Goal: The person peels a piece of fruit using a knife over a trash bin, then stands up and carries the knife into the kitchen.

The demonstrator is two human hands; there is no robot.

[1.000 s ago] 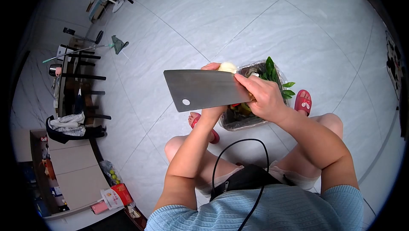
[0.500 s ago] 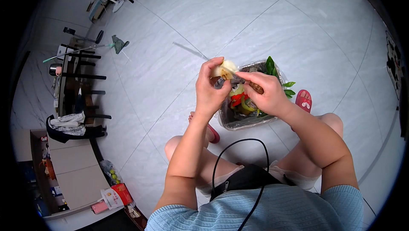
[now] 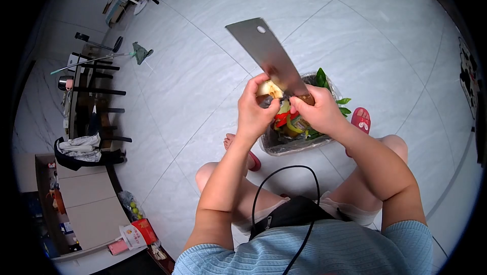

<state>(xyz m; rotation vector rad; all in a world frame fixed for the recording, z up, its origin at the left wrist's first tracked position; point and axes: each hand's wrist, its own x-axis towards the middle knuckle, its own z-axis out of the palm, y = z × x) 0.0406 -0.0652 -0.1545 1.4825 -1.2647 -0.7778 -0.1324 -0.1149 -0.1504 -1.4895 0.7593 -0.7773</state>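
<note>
I find my left hand (image 3: 252, 115) closed around a pale piece of produce (image 3: 268, 90), peeled, with a brownish patch on the face turned toward me; its exact kind I cannot establish. My right hand (image 3: 322, 112) is clenched on the brown handle (image 3: 307, 99) of a broad cleaver (image 3: 269, 50), whose blade slants up and away to the left, the hanging hole near its far end. The produce sits in my left fingers, above the near-left side of a plastic-lined bin (image 3: 288, 149). The blade passes just beside my left fingertips; whether steel meets flesh cannot be determined from this angle. Below, the bin holds red scraps (image 3: 285, 117), a yellow-green strip (image 3: 293, 127) and, at its far right side, green leaves (image 3: 321, 78). In my assessment, the step in hand is trimming, the brown patch being the probable object of it. The next move calls for a firm left grip, fingertips drawn clear of the edge, and a short, controlled cut with the blade's heel, made over the bin so that waste drops inside.
</note>
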